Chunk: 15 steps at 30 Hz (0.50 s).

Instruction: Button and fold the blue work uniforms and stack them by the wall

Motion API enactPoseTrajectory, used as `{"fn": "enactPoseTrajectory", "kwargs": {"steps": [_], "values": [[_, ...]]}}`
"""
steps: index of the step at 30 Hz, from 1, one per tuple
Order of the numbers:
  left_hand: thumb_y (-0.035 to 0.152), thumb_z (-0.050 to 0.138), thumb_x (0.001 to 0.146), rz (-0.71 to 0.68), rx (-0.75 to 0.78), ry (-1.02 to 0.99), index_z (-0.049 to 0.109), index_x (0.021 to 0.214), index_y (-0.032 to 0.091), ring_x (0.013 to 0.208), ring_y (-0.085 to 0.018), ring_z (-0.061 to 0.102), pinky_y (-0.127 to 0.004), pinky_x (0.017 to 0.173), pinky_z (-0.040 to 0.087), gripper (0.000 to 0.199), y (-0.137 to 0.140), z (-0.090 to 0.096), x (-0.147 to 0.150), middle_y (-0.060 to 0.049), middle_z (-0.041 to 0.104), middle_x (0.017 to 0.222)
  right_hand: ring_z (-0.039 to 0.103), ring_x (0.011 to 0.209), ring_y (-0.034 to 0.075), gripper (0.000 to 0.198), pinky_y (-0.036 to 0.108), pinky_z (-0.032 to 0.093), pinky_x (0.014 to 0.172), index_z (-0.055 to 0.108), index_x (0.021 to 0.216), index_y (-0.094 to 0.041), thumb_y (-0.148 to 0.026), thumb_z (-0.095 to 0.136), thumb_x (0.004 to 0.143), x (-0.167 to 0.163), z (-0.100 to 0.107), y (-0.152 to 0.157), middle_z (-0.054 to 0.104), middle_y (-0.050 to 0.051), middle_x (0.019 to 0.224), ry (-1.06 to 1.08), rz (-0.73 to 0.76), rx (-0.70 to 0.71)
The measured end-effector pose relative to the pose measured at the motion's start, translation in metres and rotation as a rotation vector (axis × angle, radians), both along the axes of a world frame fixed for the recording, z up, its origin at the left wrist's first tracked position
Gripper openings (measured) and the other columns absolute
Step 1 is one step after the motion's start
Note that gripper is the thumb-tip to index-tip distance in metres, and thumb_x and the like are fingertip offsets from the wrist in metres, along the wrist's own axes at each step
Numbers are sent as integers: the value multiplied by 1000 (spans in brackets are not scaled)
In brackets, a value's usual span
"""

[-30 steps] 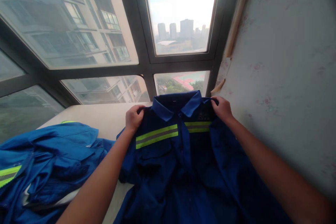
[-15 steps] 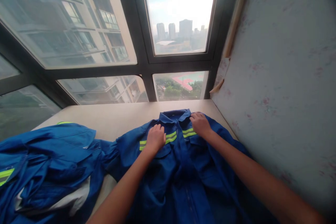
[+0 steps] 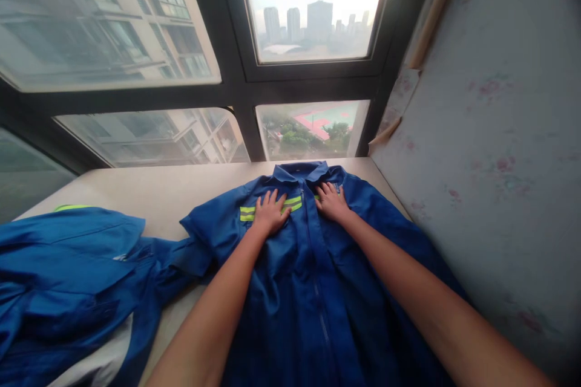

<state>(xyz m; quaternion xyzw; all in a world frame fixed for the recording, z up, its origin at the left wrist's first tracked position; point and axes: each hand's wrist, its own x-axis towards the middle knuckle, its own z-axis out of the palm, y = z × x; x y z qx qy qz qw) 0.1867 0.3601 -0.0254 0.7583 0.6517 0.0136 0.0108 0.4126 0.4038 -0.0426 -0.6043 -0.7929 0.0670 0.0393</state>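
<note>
A blue work jacket (image 3: 281, 278) lies front side up, its collar (image 3: 299, 172) toward the window. A yellow-green and grey reflective stripe crosses its chest, and a zip runs down the middle. My left hand (image 3: 271, 213) rests flat on the left part of the chest, over the stripe, fingers spread. On the other side of the zip, my right hand (image 3: 332, 201) lies flat just below the collar, fingers also apart. Both palms touch the cloth and neither hand grips it. The jacket's lower part runs out of view at the bottom.
Another blue garment (image 3: 68, 260) with a pale grey panel lies crumpled at the left, meeting the jacket's sleeve. Both lie on a pale sill (image 3: 158, 187). Dark window frames (image 3: 236, 87) stand behind, and a papered wall (image 3: 490, 193) with a peeling edge closes the right side.
My fingers have spread and flattened on the chest. My right hand has moved from the shoulder beside the collar inward toward the zip. The view has tipped down slightly.
</note>
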Motion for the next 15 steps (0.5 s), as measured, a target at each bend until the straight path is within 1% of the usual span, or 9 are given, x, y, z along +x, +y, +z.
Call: {"fn": "enactPoseTrajectory", "kwargs": {"steps": [2,3,5,7,9,10,13,15], "values": [[50,35,95,-13,27,11,44,144,21,141,-36,32,-56,109,27,57,12,6,7,-17,37,154,16,146,29,57,61,13,114,31,150,-23,-46,28,98,-1,-1,18,23,8,160,-11,6,-18],[44,37,96,-25,45,17,47,141,18,139,-36,35,-56,108,29,54,14,10,13,-19,39,151,15,146,29,57,61,13,114,31,150,-23,-46,27,99,0,-2,27,22,8,160,-15,10,-24],[32,42,93,-62,81,27,54,134,12,136,-36,37,-54,108,29,46,6,19,27,-21,42,148,15,146,28,56,60,14,115,30,150,-24,-46,26,99,4,-2,42,22,7,160,-22,16,-38],[26,46,90,-107,107,33,59,126,11,135,-34,39,-51,109,29,40,-17,27,41,-20,45,146,16,146,28,55,60,14,115,32,150,-24,-45,27,99,10,-1,55,23,8,160,-25,14,-47],[29,49,89,-146,125,35,62,122,12,132,-33,42,-50,109,30,39,-49,29,50,-19,49,142,19,145,30,53,62,14,113,34,148,-23,-43,29,99,16,2,64,26,9,159,-19,-1,-44],[32,50,89,-156,133,33,60,124,13,131,-34,43,-51,108,30,41,-66,27,51,-19,51,141,21,144,31,52,64,15,112,37,147,-22,-41,31,99,17,4,66,29,11,157,-15,-15,-35],[40,49,90,-148,144,2,49,139,18,135,-34,39,-54,109,29,53,-109,14,44,-16,47,146,26,141,34,46,65,18,110,45,141,-17,-30,32,99,10,14,62,36,16,153,9,-64,18],[43,42,93,-123,147,-31,43,144,21,140,-33,33,-55,111,27,56,-123,3,37,-14,41,152,31,139,32,45,59,22,111,47,139,-16,-23,28,99,-5,20,46,39,16,150,36,-64,69]]}}
